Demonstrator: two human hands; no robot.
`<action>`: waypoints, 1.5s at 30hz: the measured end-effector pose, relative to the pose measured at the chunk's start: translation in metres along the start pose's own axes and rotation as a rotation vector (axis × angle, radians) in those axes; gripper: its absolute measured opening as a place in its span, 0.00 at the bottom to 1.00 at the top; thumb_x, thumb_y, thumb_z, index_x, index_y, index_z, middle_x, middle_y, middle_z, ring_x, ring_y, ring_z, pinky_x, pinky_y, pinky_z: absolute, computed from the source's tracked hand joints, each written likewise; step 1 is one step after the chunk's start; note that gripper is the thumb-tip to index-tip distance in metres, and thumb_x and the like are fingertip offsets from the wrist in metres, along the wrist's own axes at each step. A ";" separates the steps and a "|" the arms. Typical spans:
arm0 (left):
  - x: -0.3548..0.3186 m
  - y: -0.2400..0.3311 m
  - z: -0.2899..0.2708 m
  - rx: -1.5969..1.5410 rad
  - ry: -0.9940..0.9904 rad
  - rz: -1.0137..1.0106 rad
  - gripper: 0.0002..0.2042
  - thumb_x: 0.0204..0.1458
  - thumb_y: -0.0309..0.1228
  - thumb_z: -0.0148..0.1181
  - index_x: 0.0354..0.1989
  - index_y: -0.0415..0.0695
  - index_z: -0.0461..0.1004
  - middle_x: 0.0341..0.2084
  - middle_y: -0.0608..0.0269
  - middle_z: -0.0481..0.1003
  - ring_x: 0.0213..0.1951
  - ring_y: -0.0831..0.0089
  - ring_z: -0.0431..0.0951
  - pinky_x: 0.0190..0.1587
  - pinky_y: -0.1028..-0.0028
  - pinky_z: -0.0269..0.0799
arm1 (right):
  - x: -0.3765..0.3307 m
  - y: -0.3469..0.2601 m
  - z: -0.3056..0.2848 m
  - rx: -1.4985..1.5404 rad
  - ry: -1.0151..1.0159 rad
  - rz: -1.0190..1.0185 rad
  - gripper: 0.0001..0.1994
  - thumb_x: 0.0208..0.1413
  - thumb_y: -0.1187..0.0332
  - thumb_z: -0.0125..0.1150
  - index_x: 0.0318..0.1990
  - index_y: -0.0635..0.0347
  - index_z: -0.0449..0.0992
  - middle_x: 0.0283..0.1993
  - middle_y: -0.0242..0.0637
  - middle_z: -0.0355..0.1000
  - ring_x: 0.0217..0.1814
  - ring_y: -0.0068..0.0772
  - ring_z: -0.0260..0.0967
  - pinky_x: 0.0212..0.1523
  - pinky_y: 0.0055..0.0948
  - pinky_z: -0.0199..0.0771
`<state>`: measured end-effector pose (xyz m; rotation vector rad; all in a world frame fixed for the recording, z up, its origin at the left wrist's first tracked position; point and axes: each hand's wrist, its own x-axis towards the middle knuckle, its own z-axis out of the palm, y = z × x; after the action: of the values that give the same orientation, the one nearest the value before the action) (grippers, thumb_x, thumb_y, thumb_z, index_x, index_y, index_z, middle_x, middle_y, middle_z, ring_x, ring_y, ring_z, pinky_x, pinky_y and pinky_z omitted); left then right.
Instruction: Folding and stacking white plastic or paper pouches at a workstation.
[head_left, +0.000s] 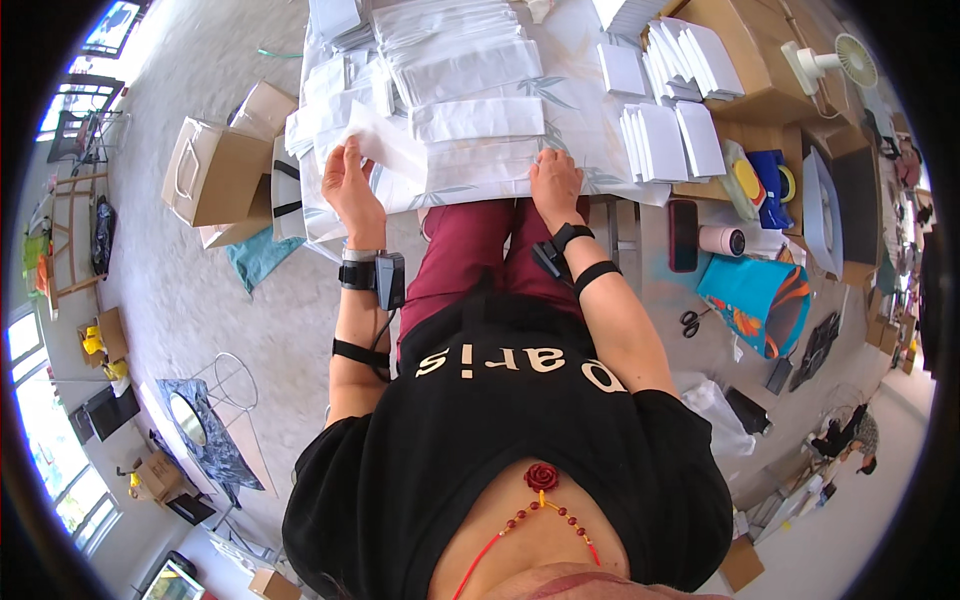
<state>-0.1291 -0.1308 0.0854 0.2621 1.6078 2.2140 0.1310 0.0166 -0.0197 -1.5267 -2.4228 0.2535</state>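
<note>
My left hand [350, 180] grips the near left corner of a white paper sheet [400, 150] lying on the table edge, thumb and fingers closed on it. My right hand [555, 182] presses flat on the same white paper with a faint leaf print [480, 170] at the near edge of the table. Both wrists carry black strapped devices. Behind the hands lie stacks of white flat paper bags [465, 70].
Rows of small white folded packets [670, 140] stand at the right. A brown paper bag [215, 170] sits on the floor at the left. A dark phone [683, 235], scissors [690, 322], a colourful blue bag [760, 300] and a small white fan [835, 60] lie to the right.
</note>
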 end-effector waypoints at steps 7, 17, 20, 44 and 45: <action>0.004 0.004 -0.005 -0.014 0.004 0.009 0.07 0.64 0.34 0.66 0.42 0.44 0.81 0.37 0.70 0.81 0.40 0.80 0.79 0.46 0.73 0.76 | 0.000 0.006 0.011 0.005 0.007 0.032 0.06 0.59 0.64 0.65 0.40 0.52 0.77 0.45 0.37 0.77 0.51 0.45 0.75 0.49 0.50 0.71; -0.002 0.004 0.001 -0.007 -0.011 -0.004 0.08 0.64 0.35 0.66 0.42 0.45 0.81 0.34 0.72 0.79 0.38 0.82 0.77 0.43 0.75 0.74 | 0.001 0.003 0.001 -0.078 -0.008 0.041 0.10 0.60 0.62 0.63 0.44 0.56 0.75 0.43 0.40 0.78 0.49 0.49 0.78 0.51 0.55 0.72; -0.003 0.003 0.003 0.003 -0.012 -0.009 0.08 0.64 0.35 0.66 0.42 0.45 0.82 0.34 0.73 0.79 0.38 0.82 0.77 0.43 0.75 0.74 | 0.005 0.002 0.004 -0.084 -0.073 0.064 0.09 0.61 0.62 0.61 0.43 0.57 0.76 0.43 0.41 0.79 0.48 0.50 0.79 0.50 0.56 0.72; -0.006 0.000 0.011 -0.011 -0.046 -0.017 0.08 0.65 0.35 0.66 0.41 0.45 0.81 0.35 0.73 0.79 0.39 0.82 0.76 0.44 0.74 0.74 | 0.014 0.006 0.018 -0.086 -0.080 0.088 0.11 0.60 0.62 0.59 0.42 0.59 0.78 0.43 0.46 0.81 0.46 0.51 0.81 0.49 0.59 0.74; -0.005 0.000 0.010 -0.010 -0.046 -0.013 0.08 0.65 0.35 0.66 0.41 0.44 0.81 0.35 0.72 0.79 0.39 0.82 0.77 0.45 0.74 0.74 | 0.013 0.006 0.016 -0.074 -0.086 0.080 0.11 0.60 0.62 0.58 0.41 0.60 0.78 0.43 0.47 0.82 0.45 0.51 0.81 0.49 0.59 0.74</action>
<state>-0.1207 -0.1240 0.0889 0.2963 1.5699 2.1898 0.1257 0.0303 -0.0348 -1.6798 -2.4655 0.2536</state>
